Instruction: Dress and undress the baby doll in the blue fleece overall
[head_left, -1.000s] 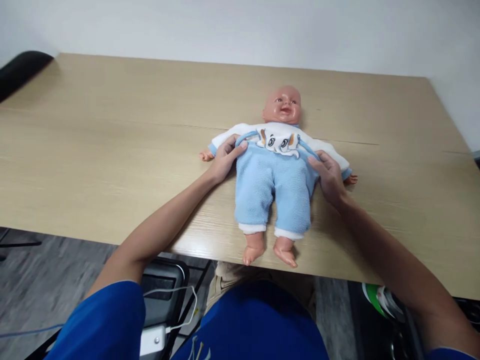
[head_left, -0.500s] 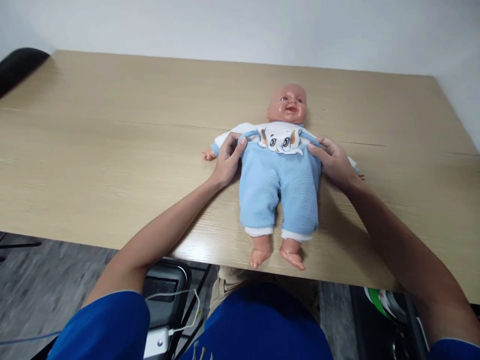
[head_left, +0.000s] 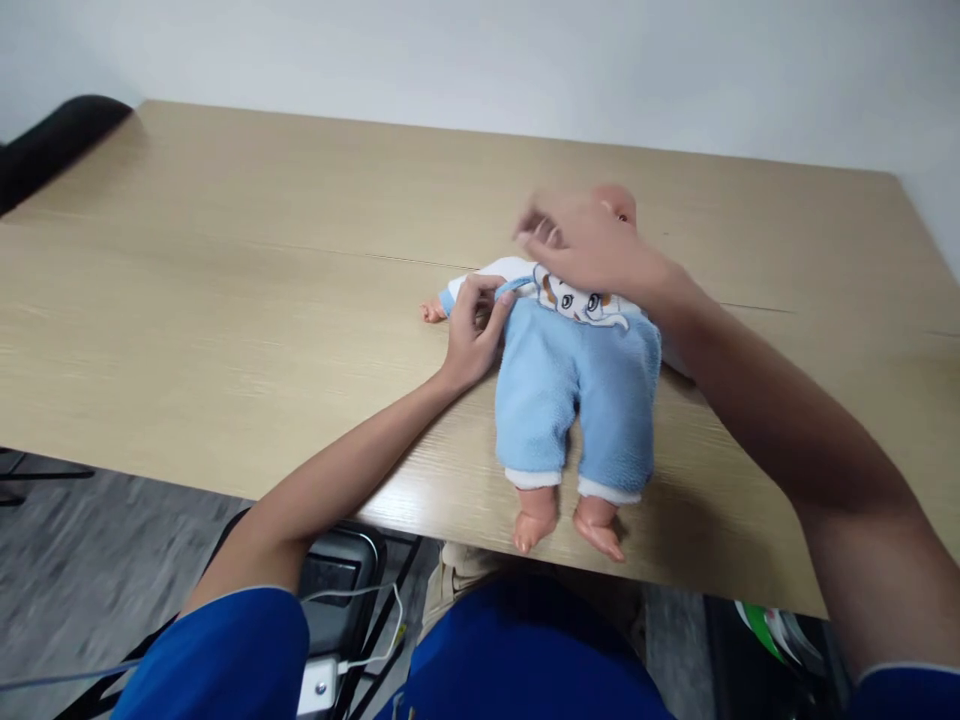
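Note:
A baby doll (head_left: 618,200) lies on its back, feet toward me, in a white top and fuzzy light-blue overalls (head_left: 574,365). The bib (head_left: 581,300) carries an animal face with big eyes. Thumb and fingers of my left hand (head_left: 480,325) pinch the blue trim at the overalls' side, beside the doll's sleeve. Over the upper chest and face hovers my right hand (head_left: 574,235), smeared by motion, its fingers partly curled; whether it holds anything is unclear. Most of the doll's head and one of its arms are hidden behind my right hand and forearm.
The wooden table (head_left: 300,330) meets a pale wall at the back. A black chair back (head_left: 67,140) stands at the far left corner. Below the front edge are a dark case (head_left: 341,560), a white box with a cable (head_left: 319,685), and a green-and-white object (head_left: 772,635).
My right hand has let go of the overalls' edge and moved up and left across the doll's face. My left hand keeps its pinch. The view has shifted slightly.

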